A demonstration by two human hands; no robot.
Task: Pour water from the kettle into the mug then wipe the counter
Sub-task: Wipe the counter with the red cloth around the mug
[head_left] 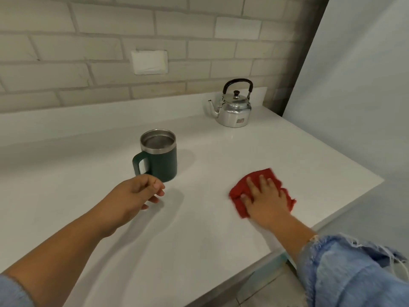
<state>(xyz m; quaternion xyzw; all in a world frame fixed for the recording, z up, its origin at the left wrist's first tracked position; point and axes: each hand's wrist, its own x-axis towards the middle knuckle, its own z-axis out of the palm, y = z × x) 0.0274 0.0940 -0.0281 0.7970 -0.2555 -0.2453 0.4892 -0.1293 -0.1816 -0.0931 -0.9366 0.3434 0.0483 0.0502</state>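
Note:
A dark green mug with a steel rim stands upright on the white counter, handle toward the left. A small silver kettle with a black handle sits at the back right, spout pointing left. My right hand lies flat, fingers spread, pressing on a red cloth on the counter near the right edge. My left hand hovers just in front of the mug, fingers loosely curled, holding nothing and apart from the mug.
A brick wall with a white outlet cover runs behind the counter. A pale panel rises at the right. The counter's front-right edge drops off beside the cloth, with tiled floor below.

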